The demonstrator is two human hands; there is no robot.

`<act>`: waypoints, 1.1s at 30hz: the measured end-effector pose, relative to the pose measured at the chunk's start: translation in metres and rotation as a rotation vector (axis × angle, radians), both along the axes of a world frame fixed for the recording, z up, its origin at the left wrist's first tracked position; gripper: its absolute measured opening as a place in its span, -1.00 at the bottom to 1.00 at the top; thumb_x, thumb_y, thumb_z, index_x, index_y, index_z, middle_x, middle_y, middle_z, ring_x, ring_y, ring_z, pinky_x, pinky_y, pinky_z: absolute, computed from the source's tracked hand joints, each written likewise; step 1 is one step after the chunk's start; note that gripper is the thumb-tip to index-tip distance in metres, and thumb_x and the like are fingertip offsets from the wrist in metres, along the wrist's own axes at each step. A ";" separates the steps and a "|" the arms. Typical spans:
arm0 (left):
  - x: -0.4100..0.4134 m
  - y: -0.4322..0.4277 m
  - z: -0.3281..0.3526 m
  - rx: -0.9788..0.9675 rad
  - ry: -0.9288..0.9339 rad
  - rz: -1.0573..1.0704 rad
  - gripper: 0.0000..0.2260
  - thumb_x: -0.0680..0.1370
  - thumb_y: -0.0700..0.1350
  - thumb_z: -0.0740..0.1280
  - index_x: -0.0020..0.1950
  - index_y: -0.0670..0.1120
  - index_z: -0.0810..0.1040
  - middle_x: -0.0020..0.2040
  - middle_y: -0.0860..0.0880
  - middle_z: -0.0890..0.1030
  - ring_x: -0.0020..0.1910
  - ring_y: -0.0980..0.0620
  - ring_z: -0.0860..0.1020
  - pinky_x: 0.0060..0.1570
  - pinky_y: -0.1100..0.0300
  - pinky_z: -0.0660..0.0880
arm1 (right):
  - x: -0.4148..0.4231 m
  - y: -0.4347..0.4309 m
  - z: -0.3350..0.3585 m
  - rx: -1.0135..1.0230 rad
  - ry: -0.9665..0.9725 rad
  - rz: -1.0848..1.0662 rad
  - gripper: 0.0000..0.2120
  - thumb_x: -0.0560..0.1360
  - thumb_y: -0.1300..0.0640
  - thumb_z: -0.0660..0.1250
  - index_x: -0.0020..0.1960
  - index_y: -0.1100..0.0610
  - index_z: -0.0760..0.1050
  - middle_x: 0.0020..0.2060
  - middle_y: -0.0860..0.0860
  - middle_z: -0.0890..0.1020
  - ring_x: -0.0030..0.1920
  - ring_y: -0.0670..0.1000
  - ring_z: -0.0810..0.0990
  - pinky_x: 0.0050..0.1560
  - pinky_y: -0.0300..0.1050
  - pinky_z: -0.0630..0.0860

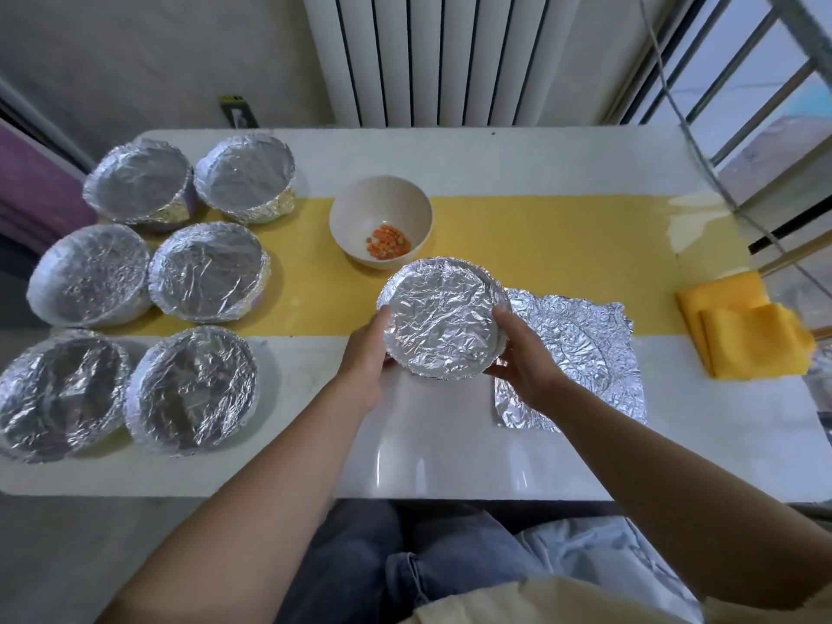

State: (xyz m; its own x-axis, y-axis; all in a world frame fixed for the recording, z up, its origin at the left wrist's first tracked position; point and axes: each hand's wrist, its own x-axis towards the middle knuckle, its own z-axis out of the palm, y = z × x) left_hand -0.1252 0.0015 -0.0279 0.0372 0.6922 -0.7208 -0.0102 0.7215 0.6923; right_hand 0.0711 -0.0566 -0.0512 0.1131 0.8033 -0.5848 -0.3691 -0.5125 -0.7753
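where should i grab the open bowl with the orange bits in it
Take the open bowl by its outer wall just under the rim, one hand from the left and one from the right. It stands upright with smooth flared sides, both free, while the foil-covered bowl crowds its near edge. Keep it level: the orange bits lie loose inside.

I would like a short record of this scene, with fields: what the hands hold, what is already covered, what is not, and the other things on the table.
in hands: foil-covered bowl, gripped at its sides by left hand and right hand
already covered: six bowls under foil, in three pairs at the left of the table
uncovered: open bowl with orange pieces, just behind the held one
spare foil: crumpled foil sheet, flat, right of the held bowl
other: folded yellow cloth at the right edge
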 end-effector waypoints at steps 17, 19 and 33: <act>-0.015 0.151 -0.020 -0.039 0.109 0.104 -0.49 0.63 -0.20 0.19 0.56 -0.01 0.16 0.29 -0.22 0.49 -0.15 -0.10 0.61 -0.23 0.05 0.58 | 0.030 0.077 -0.019 -0.068 -0.029 -0.586 -0.60 0.58 0.01 0.19 0.31 0.25 0.40 0.22 0.28 0.53 0.18 0.23 0.58 -0.08 0.08 0.65; -0.017 0.158 -0.021 -0.014 0.126 0.115 -0.48 0.60 -0.33 0.14 0.54 -0.04 0.20 0.35 -0.19 0.43 0.00 -0.17 0.60 -0.16 0.03 0.60 | 0.028 0.090 -0.022 -0.061 -0.020 -0.615 -0.57 0.56 0.00 0.20 0.32 0.24 0.39 0.26 0.29 0.50 0.20 0.24 0.57 0.00 0.13 0.63; -0.079 0.148 -0.023 0.200 0.627 -0.205 -0.69 0.55 -0.22 0.19 0.29 -0.09 0.40 0.07 -0.08 0.47 0.03 -0.24 0.53 -0.11 -0.20 0.62 | -0.006 0.185 -0.033 -0.090 0.034 -0.532 -0.58 0.61 0.07 0.17 0.43 0.14 0.24 0.26 0.19 0.50 0.19 0.15 0.58 0.11 0.06 0.60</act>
State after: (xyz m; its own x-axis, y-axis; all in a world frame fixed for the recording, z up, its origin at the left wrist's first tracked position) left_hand -0.2042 0.1491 -0.0508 -0.2005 0.8375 -0.5083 0.5586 0.5239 0.6430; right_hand 0.0651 0.1283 -0.0842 0.4706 0.5864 -0.6593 -0.6199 -0.3121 -0.7200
